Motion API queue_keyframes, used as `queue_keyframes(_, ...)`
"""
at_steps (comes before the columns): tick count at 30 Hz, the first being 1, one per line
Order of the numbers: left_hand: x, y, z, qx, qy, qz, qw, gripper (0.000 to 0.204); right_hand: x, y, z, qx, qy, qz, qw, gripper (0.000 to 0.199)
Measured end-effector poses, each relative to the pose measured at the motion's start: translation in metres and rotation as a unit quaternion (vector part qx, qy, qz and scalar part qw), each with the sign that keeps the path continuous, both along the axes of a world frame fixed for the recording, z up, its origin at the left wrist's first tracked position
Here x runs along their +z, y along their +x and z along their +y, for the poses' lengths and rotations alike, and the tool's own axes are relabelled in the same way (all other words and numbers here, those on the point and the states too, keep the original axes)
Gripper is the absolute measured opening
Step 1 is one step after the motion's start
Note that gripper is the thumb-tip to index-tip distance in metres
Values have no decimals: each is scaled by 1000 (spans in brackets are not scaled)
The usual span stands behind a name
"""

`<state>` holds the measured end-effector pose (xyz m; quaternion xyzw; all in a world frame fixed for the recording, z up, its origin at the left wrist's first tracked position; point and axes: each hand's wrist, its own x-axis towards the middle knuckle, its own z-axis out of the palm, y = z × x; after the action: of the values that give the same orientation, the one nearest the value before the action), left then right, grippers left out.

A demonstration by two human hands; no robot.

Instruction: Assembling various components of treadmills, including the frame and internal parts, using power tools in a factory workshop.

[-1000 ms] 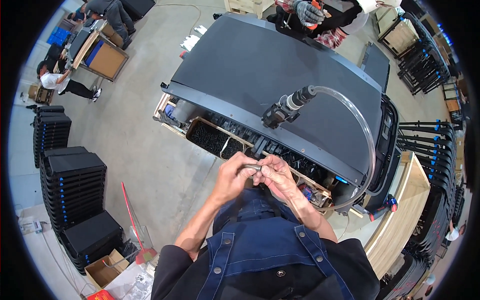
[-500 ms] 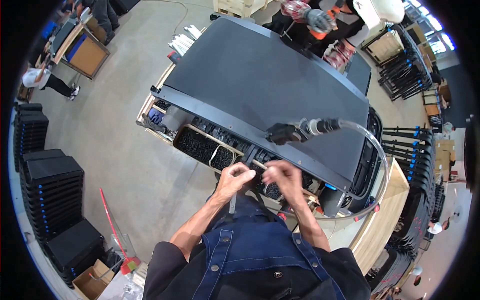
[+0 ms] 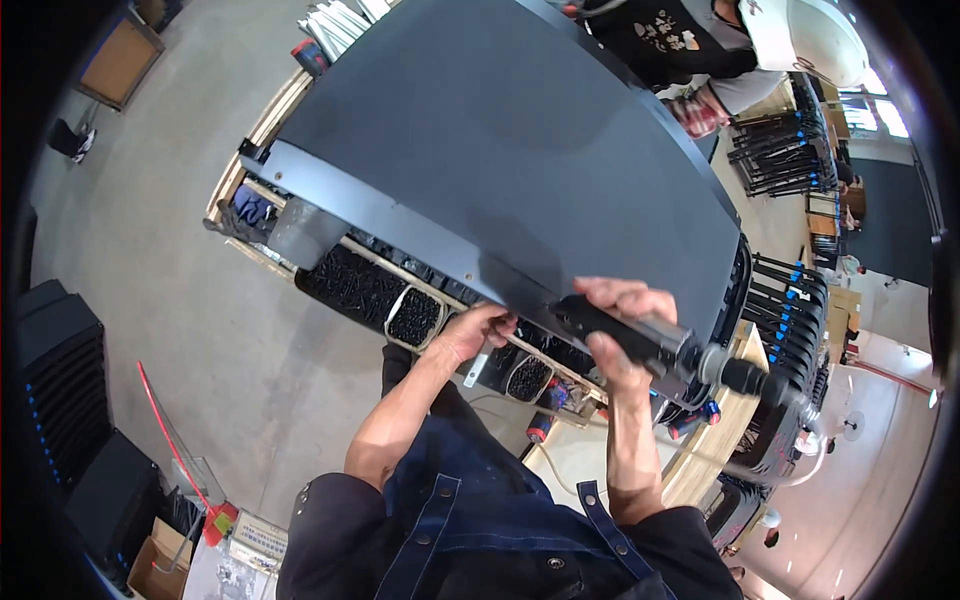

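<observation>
A large dark grey panel [image 3: 520, 150] lies on a wooden workbench in front of me. My right hand [image 3: 615, 330] grips a black air-driven screwdriver [image 3: 630, 335], whose tip rests at the panel's near edge. A hose [image 3: 790, 400] leads off the tool to the right. My left hand [image 3: 478, 330] sits with curled fingers at the panel's edge just left of the tool tip, above bins of black screws [image 3: 415, 318]. Whether it holds a screw is hidden.
Several screw bins [image 3: 350, 285] line the bench under the panel's near edge. Another person in a white cap [image 3: 800, 35] stands at the far side. Black stacked parts [image 3: 785, 310] stand to the right, black crates [image 3: 60, 400] to the left, cardboard boxes at lower left.
My head has moved closer over the bench. My right hand has taken the screwdriver that hung above the panel and brought it to the near edge; my left hand moved to that edge too.
</observation>
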<state>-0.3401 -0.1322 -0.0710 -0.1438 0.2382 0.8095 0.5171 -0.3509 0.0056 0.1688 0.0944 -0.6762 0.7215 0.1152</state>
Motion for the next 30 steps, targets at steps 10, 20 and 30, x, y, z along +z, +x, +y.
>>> queue_keyframes(10,27,-42,27,-18,90,1,996,11,-9,-4,9,-56,-1,2,998,47)
queue_keyframes(20,-7,-19,26,46,-34,114,992,22,-9,-9,5,-37,19,6,999,45)
queue_keyframes(30,5,-12,40,149,-34,42,987,20,-12,-7,3,-64,31,22,997,46)
